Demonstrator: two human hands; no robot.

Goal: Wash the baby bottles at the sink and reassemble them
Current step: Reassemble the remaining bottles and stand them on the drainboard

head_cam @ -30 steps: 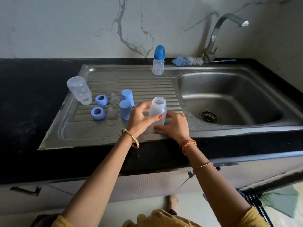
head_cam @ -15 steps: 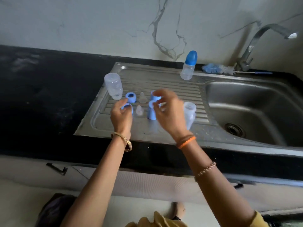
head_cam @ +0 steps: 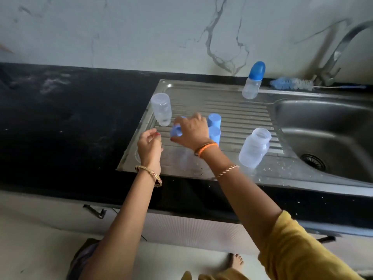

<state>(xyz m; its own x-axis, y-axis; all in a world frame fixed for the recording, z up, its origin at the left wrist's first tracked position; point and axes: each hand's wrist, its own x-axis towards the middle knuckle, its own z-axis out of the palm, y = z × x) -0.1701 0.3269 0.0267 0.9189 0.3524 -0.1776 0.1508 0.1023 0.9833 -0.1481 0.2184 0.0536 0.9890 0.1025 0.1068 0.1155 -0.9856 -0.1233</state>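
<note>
My right hand (head_cam: 191, 130) pinches a blue screw ring (head_cam: 175, 131) just above the steel drainboard (head_cam: 238, 110). My left hand (head_cam: 150, 145) hovers beside it at the board's left edge, fingers loosely curled, with nothing visible in them. Two blue caps (head_cam: 214, 119) (head_cam: 215, 134) stand behind my right hand. A clear bottle (head_cam: 161, 112) stands mouth-down at the left. An open clear bottle (head_cam: 254, 147) stands upright near the basin. A capped bottle (head_cam: 253, 81) stands at the back. The other ring and the teats are mostly hidden by my right hand.
The sink basin (head_cam: 323, 126) with its drain (head_cam: 312, 162) lies to the right, under the tap (head_cam: 335, 57). A blue bottle brush (head_cam: 290, 83) lies on the back rim. Black countertop (head_cam: 70, 118) stretches to the left.
Both hands left the open bottle and moved left to the small parts. A blue ring came up off the drainboard and is now in my right hand. The view swung left.
</note>
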